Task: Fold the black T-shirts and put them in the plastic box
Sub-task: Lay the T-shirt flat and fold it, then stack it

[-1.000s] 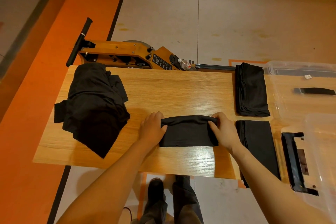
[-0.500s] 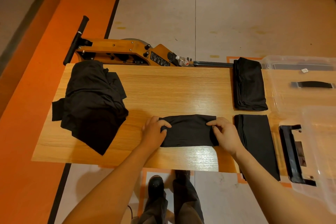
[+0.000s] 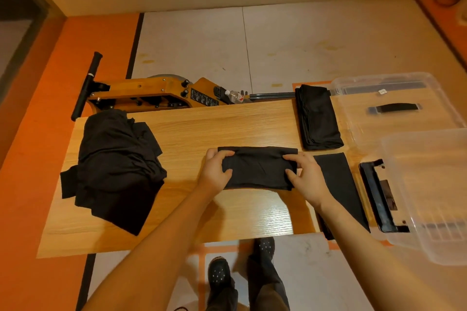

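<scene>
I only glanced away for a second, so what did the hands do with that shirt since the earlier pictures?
Both hands slid inward onto the folded black T-shirt: the left hand and right hand now grip its ends with fingers on top, instead of at its edges. The shirt stays on the wooden table. The unfolded pile, the two folded shirts at right and the plastic box did not move.

A gym-type or activity room is indicated: a wooden rowing machine (image 3: pixel 151 94) is parked on pale floor mats (image 3: pixel 290 45) bordered in orange, behind a wood-grain table (image 3: pixel 214 129).
</scene>
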`<action>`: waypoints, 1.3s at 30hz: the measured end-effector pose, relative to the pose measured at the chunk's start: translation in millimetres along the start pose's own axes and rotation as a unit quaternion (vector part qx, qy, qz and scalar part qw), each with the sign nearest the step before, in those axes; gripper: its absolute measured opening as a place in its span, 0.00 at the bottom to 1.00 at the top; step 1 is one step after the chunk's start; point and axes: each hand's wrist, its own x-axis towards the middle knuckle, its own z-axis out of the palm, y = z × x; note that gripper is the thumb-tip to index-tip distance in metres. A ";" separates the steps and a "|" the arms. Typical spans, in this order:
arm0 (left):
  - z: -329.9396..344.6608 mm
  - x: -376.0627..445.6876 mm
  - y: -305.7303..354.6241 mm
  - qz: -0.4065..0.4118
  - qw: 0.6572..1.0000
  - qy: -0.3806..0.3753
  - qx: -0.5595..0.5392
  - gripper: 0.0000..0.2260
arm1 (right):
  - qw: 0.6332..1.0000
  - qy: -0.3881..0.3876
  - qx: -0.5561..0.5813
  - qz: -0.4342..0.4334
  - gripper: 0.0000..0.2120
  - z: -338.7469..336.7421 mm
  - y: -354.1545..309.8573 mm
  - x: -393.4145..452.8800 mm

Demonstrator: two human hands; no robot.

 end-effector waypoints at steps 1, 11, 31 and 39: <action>-0.9 6.9 10.9 0.003 1.000 -0.013 0.004 0.21 | 1.000 0.011 0.010 0.011 0.20 -4.9 1.1 -0.5; 14.9 90.9 137.7 0.094 0.985 -0.067 0.128 0.25 | 0.975 0.121 0.141 0.122 0.29 -57.6 18.2 12.9; 73.1 227.4 246.7 0.372 0.783 -0.255 0.428 0.35 | 0.877 0.293 0.243 0.294 0.32 -49.4 13.9 50.5; 94.7 267.4 239.3 0.406 0.734 -0.315 0.445 0.35 | 0.836 0.330 0.251 0.358 0.33 -19.3 6.2 74.5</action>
